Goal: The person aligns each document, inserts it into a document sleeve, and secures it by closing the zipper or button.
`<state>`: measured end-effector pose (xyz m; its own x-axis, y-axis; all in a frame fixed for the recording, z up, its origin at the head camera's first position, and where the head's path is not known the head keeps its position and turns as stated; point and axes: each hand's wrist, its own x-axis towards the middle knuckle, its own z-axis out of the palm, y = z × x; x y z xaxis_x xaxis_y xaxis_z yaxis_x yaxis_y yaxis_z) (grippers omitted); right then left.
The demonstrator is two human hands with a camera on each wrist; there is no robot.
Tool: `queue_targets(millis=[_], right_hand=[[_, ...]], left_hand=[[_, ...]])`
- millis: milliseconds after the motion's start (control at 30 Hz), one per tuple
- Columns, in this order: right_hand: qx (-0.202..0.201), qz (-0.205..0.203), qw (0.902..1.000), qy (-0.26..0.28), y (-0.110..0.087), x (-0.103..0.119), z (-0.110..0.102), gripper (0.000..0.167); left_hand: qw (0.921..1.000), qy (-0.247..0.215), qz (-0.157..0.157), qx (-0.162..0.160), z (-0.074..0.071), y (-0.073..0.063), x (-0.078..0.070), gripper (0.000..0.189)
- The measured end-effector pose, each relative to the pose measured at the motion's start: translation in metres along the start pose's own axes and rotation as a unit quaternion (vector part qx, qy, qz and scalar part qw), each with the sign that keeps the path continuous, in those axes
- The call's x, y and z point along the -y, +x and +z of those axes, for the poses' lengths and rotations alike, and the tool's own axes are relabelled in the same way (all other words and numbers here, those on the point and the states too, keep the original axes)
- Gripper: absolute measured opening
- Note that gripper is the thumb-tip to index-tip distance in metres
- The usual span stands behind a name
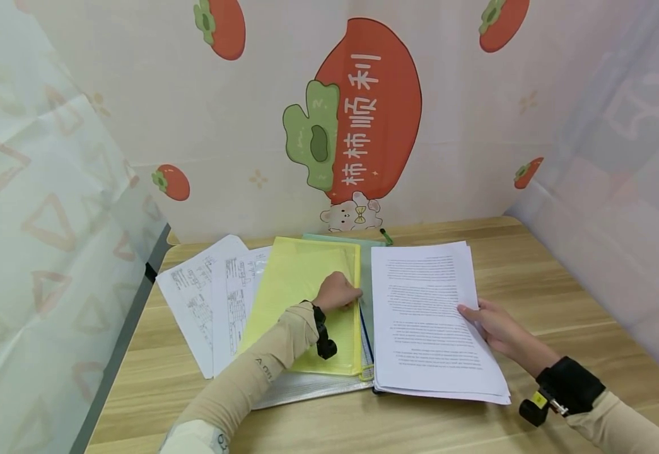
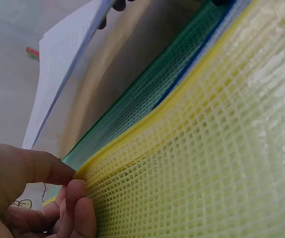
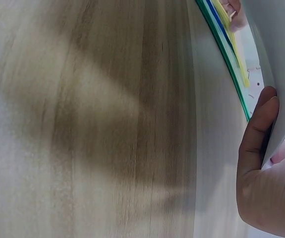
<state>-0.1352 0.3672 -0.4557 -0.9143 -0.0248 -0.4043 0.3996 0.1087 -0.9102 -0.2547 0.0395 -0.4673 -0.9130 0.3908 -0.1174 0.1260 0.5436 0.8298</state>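
My left hand (image 1: pixel 337 291) pinches the zipped edge of a yellow mesh zip pouch (image 1: pixel 301 265) between thumb and curled fingers; the left wrist view shows this grip on the yellow edge (image 2: pixel 117 148) closely. Beneath it lie a green mesh pouch (image 1: pixel 366 277) and one with a blue zip (image 2: pixel 192 69). My right hand (image 1: pixel 496 325) grips a stack of printed sheets (image 1: pixel 425 315) by its right edge, thumb on top and fingers underneath. From the right wrist view, the stack (image 3: pixel 281 64) is held up off the table.
Loose printed sheets (image 1: pixel 198 296) fan out left of the pouches on the wooden table (image 1: pixel 567 302). A patterned cloth (image 1: pixel 238 126) with persimmon drawings hangs behind, and pale sheeting (image 1: pixel 40 189) flanks the table's left side. A green zip pull (image 1: pixel 386 237) sticks out at the back.
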Motion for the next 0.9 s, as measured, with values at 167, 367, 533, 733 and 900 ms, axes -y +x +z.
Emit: queue_targets(millis=[167, 367, 533, 733, 900], right_hand=[[-0.009, 0.010, 0.9999, 0.007, 0.002, 0.001, -0.001, 0.063], [-0.006, 0.013, 0.9998, 0.014, 0.003, 0.003, -0.002, 0.065], [0.022, 0.008, 0.9997, -0.004, 0.005, 0.002, 0.000, 0.062], [0.056, 0.008, 0.9965, -0.061, 0.012, 0.003, 0.009, 0.062], [0.075, 0.011, 0.9925, -0.096, 0.026, 0.020, 0.018, 0.058]], left_hand=[[0.9934, -0.108, -0.031, 0.025, -0.005, -0.004, -0.002, 0.036], [0.9857, -0.158, -0.051, 0.026, -0.006, 0.001, 0.000, 0.039], [0.9864, -0.161, -0.024, 0.025, -0.012, -0.001, -0.002, 0.033], [0.9864, -0.159, -0.016, 0.037, -0.014, -0.002, -0.002, 0.035], [0.9900, -0.128, -0.022, 0.054, -0.011, -0.004, -0.004, 0.036]])
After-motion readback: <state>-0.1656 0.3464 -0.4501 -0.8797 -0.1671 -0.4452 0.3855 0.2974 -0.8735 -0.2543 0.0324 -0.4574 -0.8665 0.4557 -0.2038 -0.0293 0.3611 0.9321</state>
